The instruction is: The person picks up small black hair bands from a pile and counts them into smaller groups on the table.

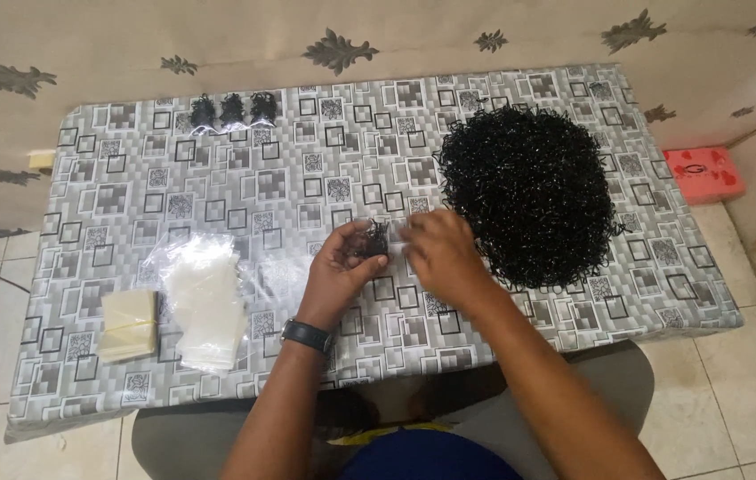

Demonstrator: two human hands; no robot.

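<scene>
Counter (129,169) carries, from left: a banded stack of cream sheets (129,324), then loose clear plastic bags (206,298). Left hand (342,262), wristwatch (307,335) on its wrist, is curled around a small black bundle (375,240) at centre. Right hand (436,249), fingers bent, touches the same bundle. Large black pile (529,191) lies just beside it, right.

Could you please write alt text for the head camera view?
A person's left hand and right hand hold a small bunch of black pieces above a patterned table. A large black pile lies right; clear bags lie left.
</scene>
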